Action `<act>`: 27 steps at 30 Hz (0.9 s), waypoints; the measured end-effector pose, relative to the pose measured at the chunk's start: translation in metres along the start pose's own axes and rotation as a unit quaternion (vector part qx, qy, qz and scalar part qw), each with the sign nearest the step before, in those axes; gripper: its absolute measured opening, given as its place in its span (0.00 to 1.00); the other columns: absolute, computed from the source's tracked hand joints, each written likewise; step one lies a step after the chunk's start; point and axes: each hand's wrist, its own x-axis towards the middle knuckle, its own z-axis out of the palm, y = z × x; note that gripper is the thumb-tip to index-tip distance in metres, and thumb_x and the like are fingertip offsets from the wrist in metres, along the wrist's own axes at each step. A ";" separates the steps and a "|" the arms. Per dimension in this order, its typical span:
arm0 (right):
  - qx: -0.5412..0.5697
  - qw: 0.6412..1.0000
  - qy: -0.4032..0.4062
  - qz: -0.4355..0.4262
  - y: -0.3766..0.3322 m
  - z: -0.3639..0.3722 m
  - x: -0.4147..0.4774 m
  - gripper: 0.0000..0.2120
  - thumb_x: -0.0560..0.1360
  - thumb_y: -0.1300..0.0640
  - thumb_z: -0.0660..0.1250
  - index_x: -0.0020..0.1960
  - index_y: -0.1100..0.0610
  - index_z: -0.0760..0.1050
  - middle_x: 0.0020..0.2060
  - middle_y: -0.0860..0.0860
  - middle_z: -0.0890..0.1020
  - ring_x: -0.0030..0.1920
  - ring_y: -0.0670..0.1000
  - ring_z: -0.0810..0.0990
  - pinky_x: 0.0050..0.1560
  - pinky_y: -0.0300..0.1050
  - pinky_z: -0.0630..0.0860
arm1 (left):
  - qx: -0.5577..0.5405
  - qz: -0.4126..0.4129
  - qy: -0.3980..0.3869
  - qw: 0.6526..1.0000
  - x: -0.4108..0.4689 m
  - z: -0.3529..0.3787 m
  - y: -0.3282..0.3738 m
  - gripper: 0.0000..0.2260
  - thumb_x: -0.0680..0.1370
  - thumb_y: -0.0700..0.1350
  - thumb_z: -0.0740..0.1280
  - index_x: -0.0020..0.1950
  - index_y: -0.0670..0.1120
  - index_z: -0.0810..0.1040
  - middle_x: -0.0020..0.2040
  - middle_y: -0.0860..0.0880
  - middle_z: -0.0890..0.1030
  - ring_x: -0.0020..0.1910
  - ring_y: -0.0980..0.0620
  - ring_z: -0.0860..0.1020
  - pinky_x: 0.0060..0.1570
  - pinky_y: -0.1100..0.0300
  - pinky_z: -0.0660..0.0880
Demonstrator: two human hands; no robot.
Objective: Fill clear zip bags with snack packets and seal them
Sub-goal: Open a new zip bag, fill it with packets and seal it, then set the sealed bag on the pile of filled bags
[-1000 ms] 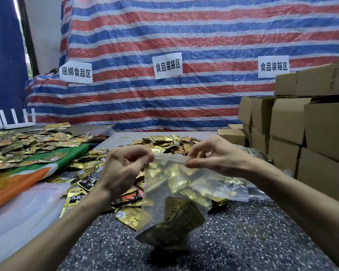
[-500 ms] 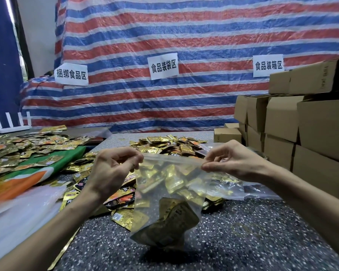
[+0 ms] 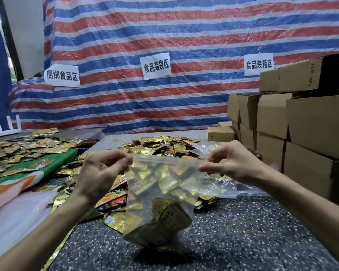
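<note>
Holding clear plastic zip bag taut, top strip pinched at either end by left hand and right hand — apparently to align it for sealing — gold foil snack packets sagging inside.

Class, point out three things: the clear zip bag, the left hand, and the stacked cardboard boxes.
clear zip bag (image 3: 160, 194): head view, on its transparent front wall.
left hand (image 3: 103, 172): head view, on the back of the hand.
cardboard boxes (image 3: 313, 122): head view, on one box's front face.
</note>
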 end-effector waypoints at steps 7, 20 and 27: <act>0.070 0.997 -0.035 -0.021 0.010 0.010 -0.015 0.10 0.70 0.49 0.76 0.40 0.55 0.79 0.42 0.55 0.84 0.39 0.51 0.80 0.39 0.42 0.79 | 0.023 0.004 0.025 0.999 -0.008 0.016 -0.003 0.10 0.78 0.36 0.69 0.39 0.48 0.82 0.35 0.47 0.81 0.31 0.54 0.76 0.30 0.57 0.72; 0.198 0.962 -0.107 0.155 0.036 0.068 -0.020 0.14 0.73 0.63 0.74 0.59 0.57 0.81 0.56 0.57 0.84 0.55 0.60 0.84 0.54 0.66 0.80 | 0.117 0.190 0.064 0.973 -0.010 0.099 0.012 0.09 0.80 0.49 0.64 0.52 0.45 0.80 0.47 0.54 0.82 0.41 0.53 0.79 0.40 0.51 0.78; 0.212 0.966 0.078 0.122 0.047 -0.006 0.016 0.12 0.74 0.65 0.72 0.50 0.49 0.85 0.49 0.51 0.87 0.45 0.57 0.87 0.30 0.50 0.82 | 0.172 0.210 0.166 0.948 -0.009 0.124 -0.034 0.19 0.77 0.46 0.62 0.68 0.42 0.70 0.64 0.45 0.75 0.63 0.51 0.72 0.59 0.53 0.66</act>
